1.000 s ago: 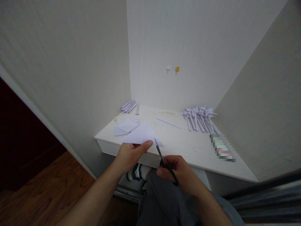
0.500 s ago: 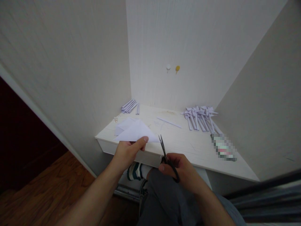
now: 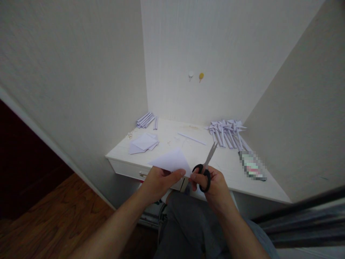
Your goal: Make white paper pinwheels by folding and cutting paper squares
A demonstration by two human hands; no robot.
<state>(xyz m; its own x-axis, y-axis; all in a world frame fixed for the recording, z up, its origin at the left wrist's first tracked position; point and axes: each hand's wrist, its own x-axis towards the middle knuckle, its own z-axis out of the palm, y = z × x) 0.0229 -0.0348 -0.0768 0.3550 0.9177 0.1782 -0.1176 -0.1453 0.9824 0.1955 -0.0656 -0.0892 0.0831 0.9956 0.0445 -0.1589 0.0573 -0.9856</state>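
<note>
My left hand [image 3: 164, 181] pinches a folded white paper [image 3: 172, 160], roughly triangular, at its lower edge, thumb on top. Black-handled scissors [image 3: 209, 158] are in my right hand [image 3: 208, 183], their blades pointing up and away from the paper. The fingertips of that hand come up to the paper's right corner; whether they pinch it is hard to see. Behind the held piece, a small stack of white paper sheets [image 3: 144, 142] lies on the left of the white desktop [image 3: 194, 154].
Rolled paper tubes [image 3: 145, 120] lie at the back left, and paper pinwheels [image 3: 228, 133] on sticks are piled at the back right. A thin paper stick [image 3: 192, 138] rests mid-desk. A blurred-out flat object [image 3: 252, 165] sits at right. Two hooks [image 3: 201, 76] are on the wall.
My left hand has moved right with the paper, off the stack. The scissors have swung from pointing up-left to up-right, and my right fingers have come to the paper's corner.
</note>
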